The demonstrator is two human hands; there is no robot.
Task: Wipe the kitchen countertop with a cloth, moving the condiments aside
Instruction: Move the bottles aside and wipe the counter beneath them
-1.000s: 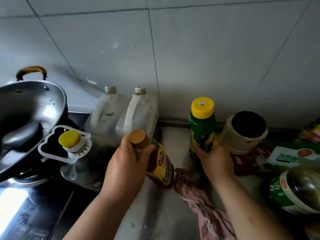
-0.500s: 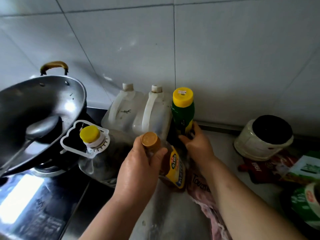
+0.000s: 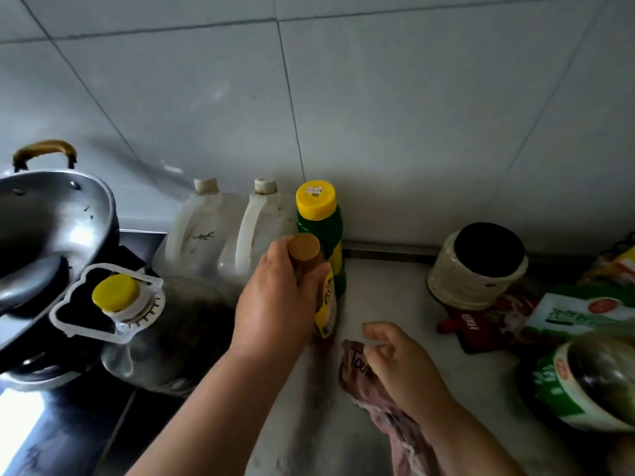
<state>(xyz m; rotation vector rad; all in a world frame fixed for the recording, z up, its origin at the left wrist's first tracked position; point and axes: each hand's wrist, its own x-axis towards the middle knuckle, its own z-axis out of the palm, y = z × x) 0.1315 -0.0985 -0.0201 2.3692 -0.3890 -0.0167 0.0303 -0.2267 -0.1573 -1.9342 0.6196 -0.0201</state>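
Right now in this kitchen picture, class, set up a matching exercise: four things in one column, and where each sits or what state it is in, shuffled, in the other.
Things:
1. green bottle
2. brown-capped bottle
3. pink cloth
4. wok

Places or states:
A. lying on the countertop under the right hand
B. far left, on the stove
C. standing against the wall tiles beside the white jugs
D. in the grip of the left hand

Pairs: 1-C, 2-D, 3-A, 4-B

A steel wok (image 3: 51, 228) is seen at nine o'clock. White wall tiles (image 3: 378, 115) are seen at twelve o'clock.
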